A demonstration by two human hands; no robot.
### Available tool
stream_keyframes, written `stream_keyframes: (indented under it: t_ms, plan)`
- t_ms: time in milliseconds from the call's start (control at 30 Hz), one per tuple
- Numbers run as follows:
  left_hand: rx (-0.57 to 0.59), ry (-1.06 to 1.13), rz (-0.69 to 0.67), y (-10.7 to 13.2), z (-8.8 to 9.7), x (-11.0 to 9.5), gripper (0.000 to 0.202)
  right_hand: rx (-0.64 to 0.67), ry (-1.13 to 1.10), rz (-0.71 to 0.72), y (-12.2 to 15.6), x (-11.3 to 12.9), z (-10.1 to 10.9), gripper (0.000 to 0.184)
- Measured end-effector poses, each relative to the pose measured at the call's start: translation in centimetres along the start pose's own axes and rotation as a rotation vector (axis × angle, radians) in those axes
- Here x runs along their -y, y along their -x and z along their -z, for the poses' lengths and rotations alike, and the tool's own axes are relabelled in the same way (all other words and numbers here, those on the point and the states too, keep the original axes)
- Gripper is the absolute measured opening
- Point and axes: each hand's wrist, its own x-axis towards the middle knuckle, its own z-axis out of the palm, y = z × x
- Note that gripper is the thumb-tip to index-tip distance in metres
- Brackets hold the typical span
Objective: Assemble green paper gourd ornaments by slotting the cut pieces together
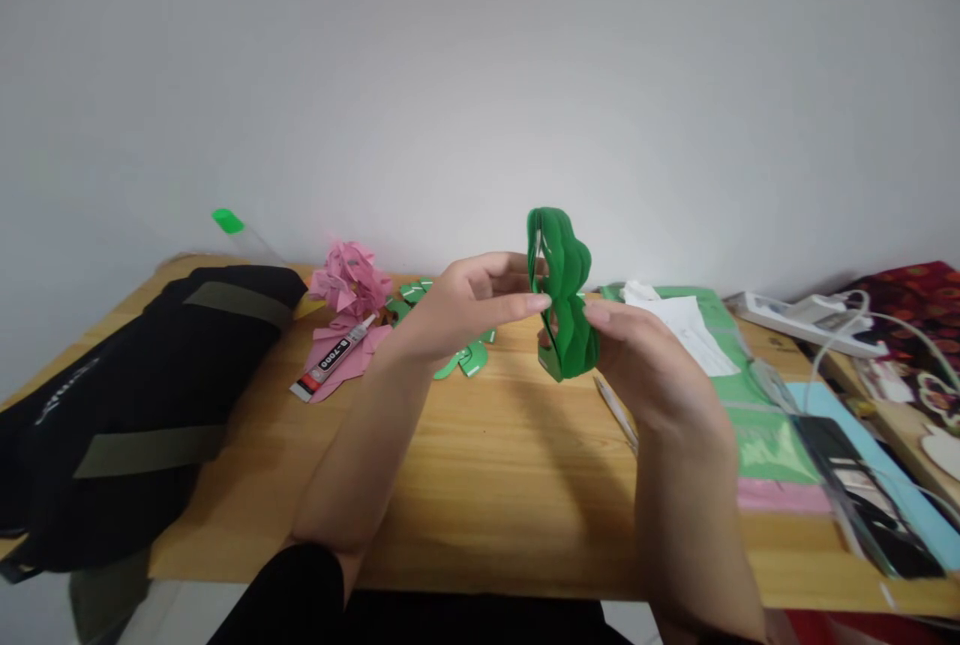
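Note:
Above the middle of the table I hold up a green layered paper cutout with a scalloped, cloud-like outline (568, 295). Its thin sheets fan apart slightly at the left edge. My left hand (487, 300) grips that left edge, thumb in front and fingers behind. From the right side, my right hand (645, 350) pinches it; some of its fingers are hidden behind the paper. Beyond my left wrist lie several green paper pieces (471, 359), partly covered by my hand. A pen (616, 413) rests on the table beside my right hand.
A wooden table (480, 485) runs along a wall. At left lie a black bag (150, 385), crumpled pink paper (349, 280) and a glue tube (330, 363). Rightward are a green plastic packet (772, 440), white paper (690, 330), a phone (870, 495) and a power strip (810, 320) with cables.

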Motion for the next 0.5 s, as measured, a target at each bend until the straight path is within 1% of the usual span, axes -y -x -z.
stream_keyframes:
  t_ms: [100,233,333,400,500]
  plan:
    - [-0.031,-0.012,0.006,0.0,0.2,0.0,0.026,-0.005,-0.02,0.008,-0.1,0.0,0.2,0.023]
    - [-0.026,0.01,0.014,0.1,0.7,0.0,0.026,-0.022,-0.064,0.007,-0.3,-0.1,0.5,0.019]
    - [-0.02,0.002,0.032,0.2,1.1,-0.1,0.025,-0.021,-0.078,0.009,-0.2,0.0,0.7,0.023]
    - [-0.034,-0.031,0.033,0.2,0.9,0.0,0.024,-0.009,-0.069,0.016,-0.1,0.0,0.6,0.027]
    - [-0.09,-0.093,0.046,0.1,-0.2,0.1,0.031,-0.02,-0.056,0.024,0.0,0.1,0.4,0.028]
